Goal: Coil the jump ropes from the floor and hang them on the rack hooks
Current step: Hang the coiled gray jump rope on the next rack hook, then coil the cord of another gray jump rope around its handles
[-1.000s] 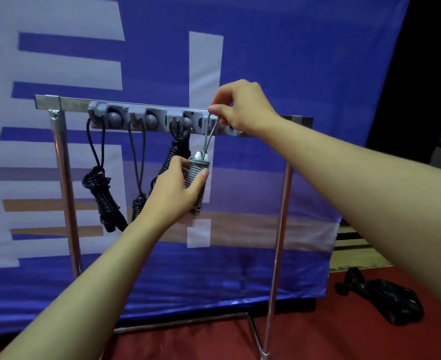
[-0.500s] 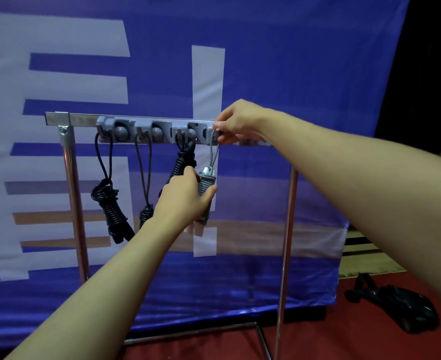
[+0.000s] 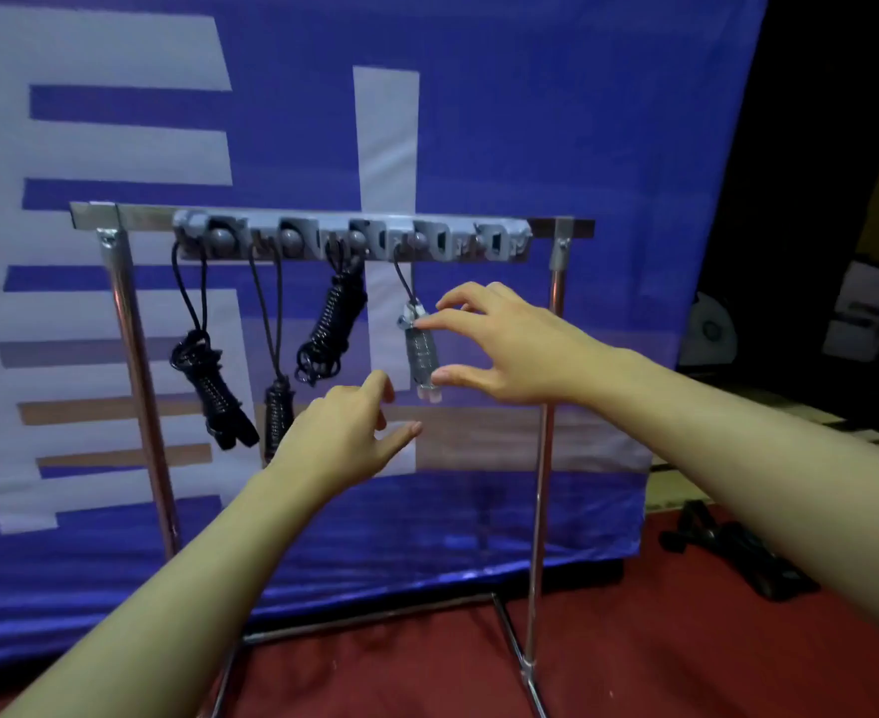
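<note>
Both hands off grey rope (image 3: 421,349) now hung at rack (image 3: 556,228) right end; left hand (image 3: 341,432), right hand (image 3: 504,344) fingers apart; rope vertical, nearest right.

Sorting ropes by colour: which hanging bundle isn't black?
The grey rope, rightmost of four on the rack, beside the right hand; the other three are black.

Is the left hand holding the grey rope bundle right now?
No, the left hand hangs open below the grey rope bundle, not touching it.
</note>
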{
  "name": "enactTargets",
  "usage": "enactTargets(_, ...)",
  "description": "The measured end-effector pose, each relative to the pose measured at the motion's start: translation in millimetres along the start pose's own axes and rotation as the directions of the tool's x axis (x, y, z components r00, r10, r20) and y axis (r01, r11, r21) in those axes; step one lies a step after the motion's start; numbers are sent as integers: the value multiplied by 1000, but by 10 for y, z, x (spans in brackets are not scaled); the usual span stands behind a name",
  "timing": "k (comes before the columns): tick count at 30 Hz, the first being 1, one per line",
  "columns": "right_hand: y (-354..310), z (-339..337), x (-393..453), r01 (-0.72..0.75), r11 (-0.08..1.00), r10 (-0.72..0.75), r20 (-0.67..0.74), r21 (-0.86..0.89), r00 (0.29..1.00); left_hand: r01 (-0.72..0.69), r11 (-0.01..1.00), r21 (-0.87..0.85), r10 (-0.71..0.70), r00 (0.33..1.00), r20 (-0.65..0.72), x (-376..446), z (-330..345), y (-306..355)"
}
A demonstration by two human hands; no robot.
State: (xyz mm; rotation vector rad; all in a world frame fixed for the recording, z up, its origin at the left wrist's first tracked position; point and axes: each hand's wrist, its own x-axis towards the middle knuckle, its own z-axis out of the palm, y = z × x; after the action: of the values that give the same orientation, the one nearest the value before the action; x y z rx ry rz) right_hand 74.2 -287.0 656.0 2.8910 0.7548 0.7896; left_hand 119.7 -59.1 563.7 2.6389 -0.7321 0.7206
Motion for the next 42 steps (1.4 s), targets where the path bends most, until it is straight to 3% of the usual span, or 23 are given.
enactTargets(5,-134,679,-1014,-68,996,67,33,59,997,-102,995,-2,101,984,145,-754,399,245)
enactTargets(10,-387,2046,-2365,-203,956,132,311,210,941,-188,982,-9,172,879,444,-2011,1421,296)
enactTargets(17,-921,3703,-3758,-344,901,83,673,264,735,-68,997,-32,72,753,654,-3446,2754,-127)
enactTargets(22,-1297,4457,-4174,-336,900,5,762,279,647,51,999,14,-44,655,755,-4235,3275,-489)
enactTargets(27,-1599,4741,-4379,-248,932,-80,816,265,572,103,994,19,-72,534,842,-4869,3664,-746)
enactTargets(32,-1553,4816,-4457,-236,944,-75,847,230,526,88,995,49,-89,534,841,-5106,3884,-1024)
enactTargets(37,-1539,4870,-4376,-208,938,-111,810,277,576,14,997,69,-64,582,810,-5250,4029,-1270)
enactTargets(42,-1619,4928,-4260,-186,933,-148,797,309,585,16,997,77,-72,576,814,-5166,4099,-1259)
